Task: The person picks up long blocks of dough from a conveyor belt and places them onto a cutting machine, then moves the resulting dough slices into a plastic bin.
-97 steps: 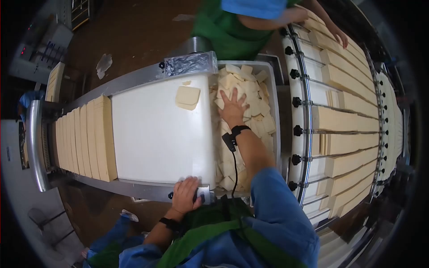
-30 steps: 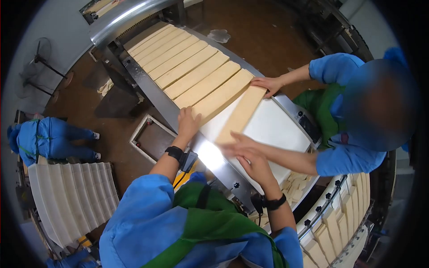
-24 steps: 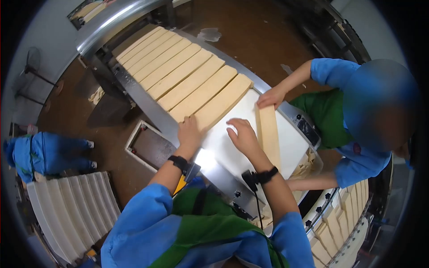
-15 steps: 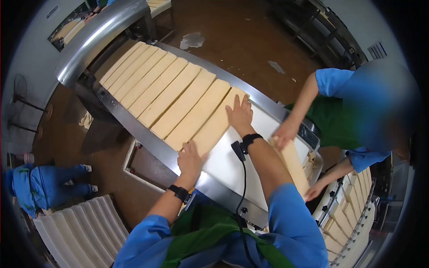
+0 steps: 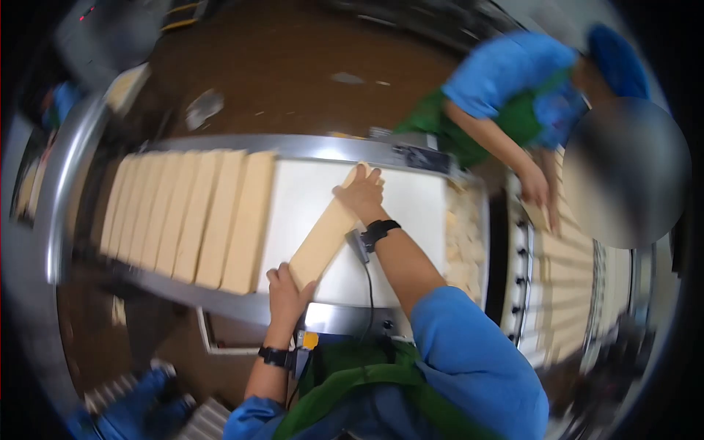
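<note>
Gripping slab (image 5: 321,238) ends, left hand (image 5: 287,295), right hand (image 5: 361,193).

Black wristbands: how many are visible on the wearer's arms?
2. One wristband sits just behind the left hand holding the slab; the other behind the right hand, over the white belt. None seems hidden.

The left hand (image 5: 287,287) was held low and close to the body, with the fingers curled upward in a closed grip. The left forearm (image 5: 265,381) was raised steeply toward it. The right arm (image 5: 411,271) was extended forward and bent slightly at the elbow. The right hand (image 5: 361,194) was set palm down, well ahead of the left, with the fingers clamped downward. Both wrists were kept straight.
</note>
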Motion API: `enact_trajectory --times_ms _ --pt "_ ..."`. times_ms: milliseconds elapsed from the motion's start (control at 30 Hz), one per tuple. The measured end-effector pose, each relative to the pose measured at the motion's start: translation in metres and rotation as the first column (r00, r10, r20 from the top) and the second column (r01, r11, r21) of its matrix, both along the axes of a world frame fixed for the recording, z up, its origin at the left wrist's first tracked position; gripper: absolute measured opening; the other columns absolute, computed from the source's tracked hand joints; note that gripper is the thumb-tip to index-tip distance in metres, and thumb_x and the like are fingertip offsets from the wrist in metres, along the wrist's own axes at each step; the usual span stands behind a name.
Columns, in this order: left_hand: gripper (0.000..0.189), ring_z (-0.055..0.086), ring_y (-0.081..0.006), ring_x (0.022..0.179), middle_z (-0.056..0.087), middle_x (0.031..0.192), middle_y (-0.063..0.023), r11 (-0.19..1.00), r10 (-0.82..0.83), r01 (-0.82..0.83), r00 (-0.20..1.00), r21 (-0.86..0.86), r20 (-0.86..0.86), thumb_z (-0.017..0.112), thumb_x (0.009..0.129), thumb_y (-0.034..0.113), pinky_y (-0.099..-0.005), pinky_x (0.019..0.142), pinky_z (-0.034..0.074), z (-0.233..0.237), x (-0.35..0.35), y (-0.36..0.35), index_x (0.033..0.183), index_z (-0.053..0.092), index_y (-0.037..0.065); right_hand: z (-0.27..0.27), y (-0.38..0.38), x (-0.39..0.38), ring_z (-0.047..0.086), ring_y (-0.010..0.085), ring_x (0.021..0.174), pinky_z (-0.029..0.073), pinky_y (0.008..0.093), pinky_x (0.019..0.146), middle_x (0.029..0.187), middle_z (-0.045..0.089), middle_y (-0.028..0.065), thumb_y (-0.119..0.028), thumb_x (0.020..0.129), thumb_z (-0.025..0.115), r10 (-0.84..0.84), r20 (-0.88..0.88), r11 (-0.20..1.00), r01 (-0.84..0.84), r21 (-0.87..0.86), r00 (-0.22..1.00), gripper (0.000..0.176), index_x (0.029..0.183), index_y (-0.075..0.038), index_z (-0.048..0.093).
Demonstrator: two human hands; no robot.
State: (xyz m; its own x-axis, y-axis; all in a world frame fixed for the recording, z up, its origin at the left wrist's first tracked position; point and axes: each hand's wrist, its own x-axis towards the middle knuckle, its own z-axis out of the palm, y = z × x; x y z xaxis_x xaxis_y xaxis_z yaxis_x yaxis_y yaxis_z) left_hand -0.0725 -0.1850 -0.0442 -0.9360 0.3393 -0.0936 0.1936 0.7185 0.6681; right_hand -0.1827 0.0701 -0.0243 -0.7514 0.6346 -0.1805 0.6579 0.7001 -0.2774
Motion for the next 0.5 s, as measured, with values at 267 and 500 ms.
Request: enact_trajectory --times_ms 267,500 --pt "0.076 0.055 -0.0443 0.089 0.039 0.111 -0.0255 0.912 -0.397 0.407 0.908 -0.054 0.137 0.076 0.068 0.026 -0.0463 0.078 0.049 0.036 0.06 0.12 0.123 0.033 -0.002 0.02 0.12 0.178 0.041 0.0495 0.118 0.041 0.051 0.092 0.142 0.016 0.032 -0.037 0.07 0.069 -0.51 -0.284 0.86 0.494 -0.132 0.812 0.085 0.134 0.0 0.028" --pt "0.073 0.051 -0.0432 0.099 0.038 0.12 -0.025 0.684 -0.669 0.712 0.699 0.16 -0.253 0.075 0.064 0.012 -0.0434 0.086 0.046 0.088 0.131 0.216 0.127 0.04 0.005 0.089 0.175 0.398 0.047 0.0479 0.107 0.041 0.0519 0.091 0.127 0.031 0.0311 -0.036 0.073 0.068 -0.748 -0.535 0.571 0.792 -0.216 0.394 0.082 0.131 0.001 0.025"
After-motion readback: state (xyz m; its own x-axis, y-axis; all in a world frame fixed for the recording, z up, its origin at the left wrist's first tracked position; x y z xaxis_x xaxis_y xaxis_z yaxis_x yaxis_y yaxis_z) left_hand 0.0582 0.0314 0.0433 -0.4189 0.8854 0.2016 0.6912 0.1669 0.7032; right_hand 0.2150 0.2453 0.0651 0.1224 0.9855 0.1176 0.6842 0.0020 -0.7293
